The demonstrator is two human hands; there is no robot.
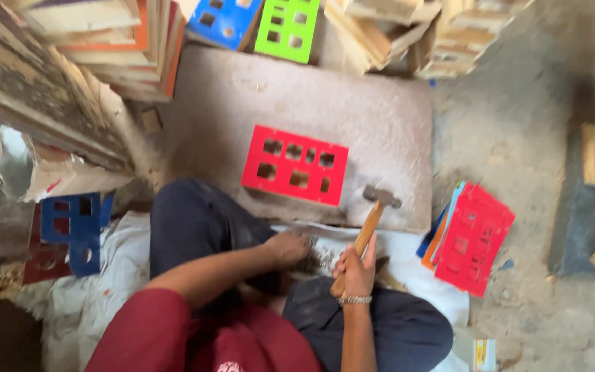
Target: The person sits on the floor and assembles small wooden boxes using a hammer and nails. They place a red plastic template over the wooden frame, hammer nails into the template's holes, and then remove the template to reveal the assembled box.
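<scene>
1. A wooden-handled hammer [370,227] is gripped in the right hand [357,270], fingers wrapped shut around the lower handle; the metal head is tilted up and away, hanging just over the near edge of the worn work board [228,96].
2. The left hand [288,246] is curled down into a little heap of what looks like small nails [321,258] on the white sheet [125,255] between the knees; it's too blurry to tell whether anything has actually been pinched, so closed-ish, contents unknown.
3. A red cut-out panel [295,164] with 6 or so square windows is lying flat on the board, just beyond both hands, touched by neither.
4. Judged from that: the fetching-a-nail stage seems to be in hand, hammering not yet begun; the hammer is just parked at the ready.
5. The next move would call for 1 nail to be singled out, stood upright on the red panel and steadied by the left fingertips; the hammer would need a short, light first tap so fingers aren't caught.
6. Also noted: a stack of coloured panels [468,238] off to the right on the floor; blue panels [77,231] at the left; green [287,29] and blue ones leaning at the back by stacked wood [105,41].
</scene>
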